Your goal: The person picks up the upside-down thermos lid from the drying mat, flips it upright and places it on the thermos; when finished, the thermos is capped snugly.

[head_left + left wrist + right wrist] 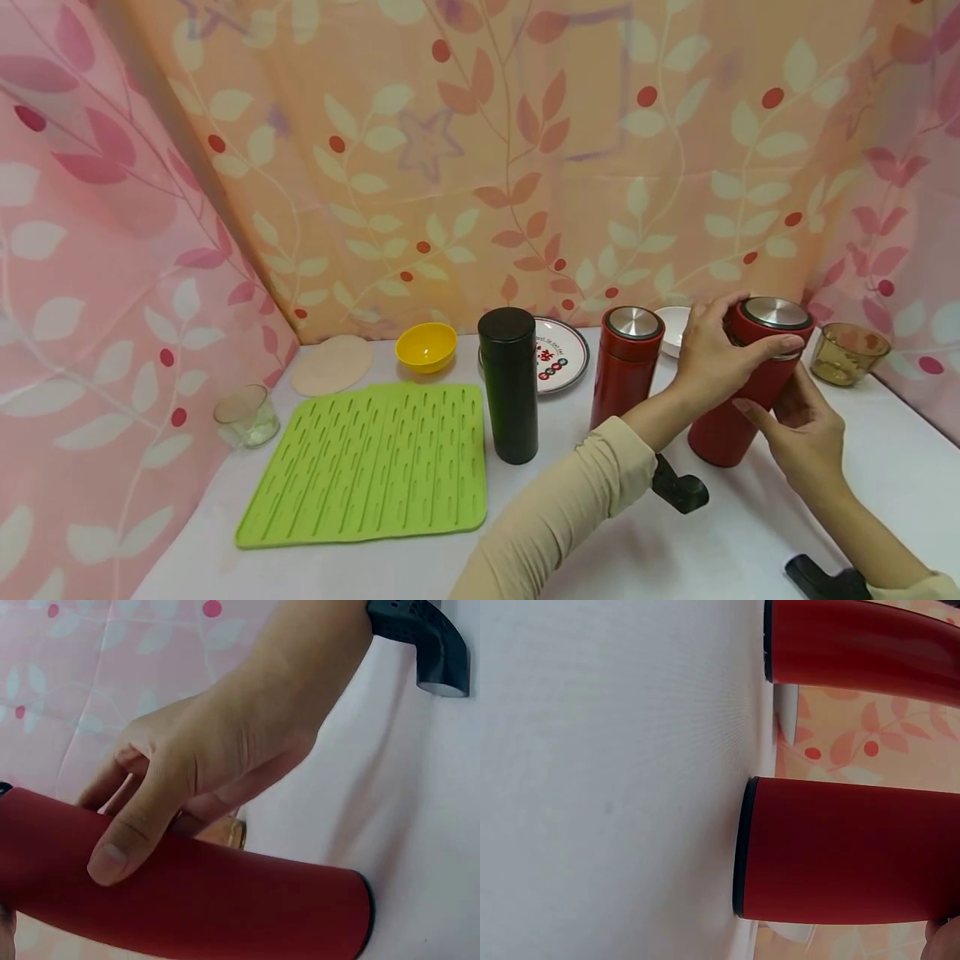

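Note:
A red thermos flask [720, 433] with a steel-topped lid [778, 312] stands on the white table at the right. My left hand [712, 350] grips it round the lid and neck, its thumb across the front. Lower down, my right hand [810, 433] holds the body; in the left wrist view its thumb [109, 862] lies along the red side. The base of this flask [832, 851] touches the table in the right wrist view. A second red thermos flask [624, 367] stands to its left, partly behind my left forearm.
A black flask [510, 392] stands mid-table before a patterned plate [566, 354]. Further left are a green ridged mat [367, 467], a yellow bowl [426, 347], a beige disc [332, 367] and a glass cup [247, 417]. An amber glass bowl [847, 354] and white dish [672, 327] stand at right.

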Tool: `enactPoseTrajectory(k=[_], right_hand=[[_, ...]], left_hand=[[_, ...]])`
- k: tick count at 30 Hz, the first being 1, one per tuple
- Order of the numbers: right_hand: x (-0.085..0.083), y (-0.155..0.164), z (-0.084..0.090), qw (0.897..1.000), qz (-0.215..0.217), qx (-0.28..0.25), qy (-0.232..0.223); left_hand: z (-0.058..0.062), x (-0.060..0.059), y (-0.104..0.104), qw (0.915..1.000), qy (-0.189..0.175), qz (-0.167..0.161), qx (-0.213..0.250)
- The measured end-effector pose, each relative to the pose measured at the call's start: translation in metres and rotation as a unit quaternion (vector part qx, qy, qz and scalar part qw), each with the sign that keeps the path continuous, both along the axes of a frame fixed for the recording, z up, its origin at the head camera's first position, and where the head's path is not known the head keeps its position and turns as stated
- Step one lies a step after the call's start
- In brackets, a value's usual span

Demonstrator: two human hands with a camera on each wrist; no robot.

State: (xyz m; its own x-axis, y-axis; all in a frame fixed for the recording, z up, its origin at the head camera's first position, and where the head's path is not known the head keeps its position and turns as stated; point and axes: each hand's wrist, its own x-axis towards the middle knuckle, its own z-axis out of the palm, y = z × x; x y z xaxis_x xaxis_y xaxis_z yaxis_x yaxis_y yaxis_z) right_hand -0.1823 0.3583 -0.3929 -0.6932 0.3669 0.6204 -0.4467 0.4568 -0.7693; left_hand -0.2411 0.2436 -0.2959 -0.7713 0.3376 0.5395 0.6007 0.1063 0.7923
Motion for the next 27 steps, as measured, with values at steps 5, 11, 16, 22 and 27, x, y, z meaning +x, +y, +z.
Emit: enactPoseTrajectory(k=[5,11,16,22,27], right_hand=[[0.000,0.002,0.001,1.000,0.015,-0.019,0.006],[-0.002,0.005,-0.004,1.000,0.012,-0.021,0.002],[0.002,0.003,-0.003,0.999,-0.027,0.011,-0.022],[0.000,0.002,-0.003,0.999,0.017,-0.030,0.001],[0.001,0.003,-0.002,0.999,0.033,-0.024,0.010]], left_hand=[[-0.004,-0.004,-0.003,0.9949,-0.049,-0.068,0.057],[-0.007,-0.002,0.000,0.9957,-0.044,-0.060,0.055],[-0.002,0.007,0.010,0.9978,-0.046,0.033,0.033],[-0.006,0.004,0.006,0.9980,-0.036,0.028,0.043],[-0.011,-0.002,0.000,0.9971,-0.007,-0.042,0.062]])
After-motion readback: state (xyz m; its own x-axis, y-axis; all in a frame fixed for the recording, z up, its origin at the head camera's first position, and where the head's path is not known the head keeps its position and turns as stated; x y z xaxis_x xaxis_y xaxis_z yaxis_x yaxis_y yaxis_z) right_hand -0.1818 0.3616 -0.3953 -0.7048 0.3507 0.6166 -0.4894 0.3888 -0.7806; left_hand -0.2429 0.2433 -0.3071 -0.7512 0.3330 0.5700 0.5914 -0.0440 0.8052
